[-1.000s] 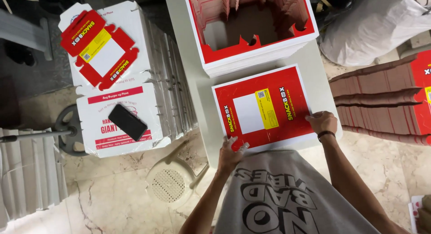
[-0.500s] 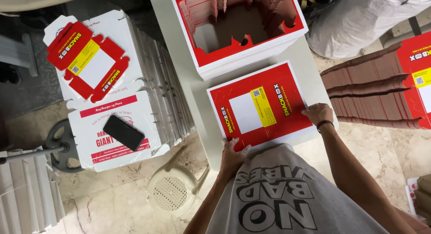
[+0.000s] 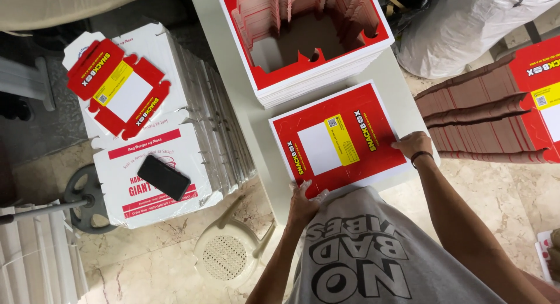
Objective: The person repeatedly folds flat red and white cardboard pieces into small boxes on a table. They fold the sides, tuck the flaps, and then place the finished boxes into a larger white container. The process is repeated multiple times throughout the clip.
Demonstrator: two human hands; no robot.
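Observation:
A red printed cardboard sheet (image 3: 338, 138) with a white square and a yellow label lies flat on the pale table (image 3: 233, 59) right in front of me. My left hand (image 3: 303, 202) grips its near left corner. My right hand (image 3: 413, 145), with a dark band on the wrist, presses on its right edge. Beyond it stands a thick stack of punched-out red-edged sheets (image 3: 303, 41) with a box-shaped hole in the middle.
To the left, stacks of white flat cartons (image 3: 175, 123) carry a cut-out red box blank (image 3: 116, 85) and a black phone (image 3: 163, 177). A stack of red blanks (image 3: 496, 123) lies at right, a white sack (image 3: 466, 24) behind it. A plastic stool (image 3: 227, 254) stands below the table.
The view has drifted slightly. Both hands stay on the red sheet's near corner and right edge; the sheet sits in much the same place.

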